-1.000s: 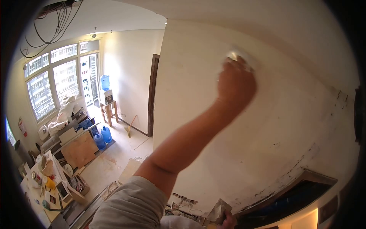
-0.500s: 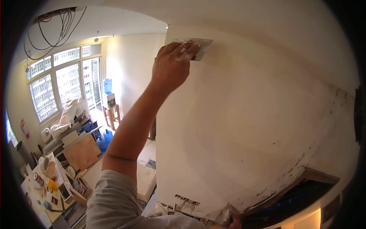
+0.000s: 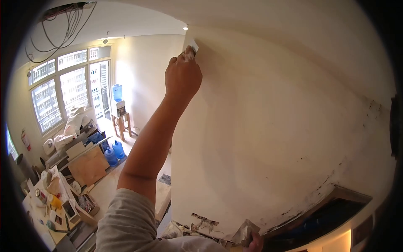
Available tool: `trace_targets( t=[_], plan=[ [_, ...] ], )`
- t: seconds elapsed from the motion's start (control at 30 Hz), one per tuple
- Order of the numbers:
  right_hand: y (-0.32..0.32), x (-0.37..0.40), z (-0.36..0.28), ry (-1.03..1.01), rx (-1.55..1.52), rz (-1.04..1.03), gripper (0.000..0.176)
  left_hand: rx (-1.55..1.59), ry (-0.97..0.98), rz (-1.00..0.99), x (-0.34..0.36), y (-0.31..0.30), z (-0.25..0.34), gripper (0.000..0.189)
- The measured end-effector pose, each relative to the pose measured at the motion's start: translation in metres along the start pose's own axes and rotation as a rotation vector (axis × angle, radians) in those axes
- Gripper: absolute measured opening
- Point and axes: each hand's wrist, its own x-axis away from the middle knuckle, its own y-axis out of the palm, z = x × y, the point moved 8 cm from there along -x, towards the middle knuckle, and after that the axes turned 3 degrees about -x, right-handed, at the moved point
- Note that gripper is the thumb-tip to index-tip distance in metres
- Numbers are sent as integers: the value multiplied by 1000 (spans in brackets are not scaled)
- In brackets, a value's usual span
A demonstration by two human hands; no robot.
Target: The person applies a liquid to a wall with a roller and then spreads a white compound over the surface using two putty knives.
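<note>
My left hand (image 3: 183,77) is raised at the upper left edge of the pale wall (image 3: 260,126), with the arm stretched out. Its fingers are closed round a putty knife (image 3: 194,45), whose blade shows only as a narrow strip beyond the knuckles. White putty is smeared on the fingers. Low in the view, my right hand (image 3: 255,242) grips a second flat scraper (image 3: 243,232), held blade up in front of the wall. The handle of that scraper is hidden in the hand.
Wall wires (image 3: 205,220) stick out low down, beside a dark recessed frame (image 3: 319,218). At left, a cluttered table (image 3: 46,235) stands near boards (image 3: 88,166), blue water bottles (image 3: 117,149) and a water dispenser (image 3: 120,107). Loose cables (image 3: 63,33) hang from the ceiling.
My left hand has moved a little left and the putty knife has turned, so its broad blade face now shows edge-on. The scraper in my right hand has risen slightly and shows more.
</note>
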Motion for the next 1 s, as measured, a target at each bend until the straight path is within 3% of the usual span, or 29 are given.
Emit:
trace_targets(
  t=[0.13, 0.27, 0.33, 0.43, 0.53, 0.63, 0.73, 0.83, 0.87, 0.9, 0.93, 1.0],
  plan=[
    [7, 18, -3, 43, -31, -28, 30, 73, -48, -46, -1, 7, 41, 38],
    [-53, -17, 22, -160, 118, 2, 29, 193, -81, -62, 10, 0, 109, 42],
    [-64, -22, 20, -301, 313, -11, 30, 201, 66, 7, 16, -10, 153, 43],
    [-60, -14, 18, -155, 2, -75, 29, 251, 156, 15, 29, -6, 208, 44],
    [0, 40, -9, 16, -95, 121, 28, 193, 364, 11, 50, -4, 260, 48],
    [-29, 21, 10, 14, -54, -19, 24, 388, 455, -294, 58, -29, 257, 47],
    [-43, 9, 24, 2, -158, -34, 21, 438, 537, -42, 56, -55, 217, 45],
    [-106, -38, 71, -56, -135, -16, 19, 352, 513, 109, 25, -43, 154, 43],
    [-98, -31, 65, -6, -163, -56, 20, 299, 492, 155, 21, -35, 135, 42],
    [-67, -8, 38, 41, -191, -96, 20, 237, 498, 22, 27, -21, 125, 40],
    [-43, 5, 24, 86, -220, -138, 20, 270, 534, 13, 38, -23, 118, 39],
    [-36, 0, 17, -40, -117, -77, 21, 337, 612, -2, 59, -29, 105, 38]
  ],
)
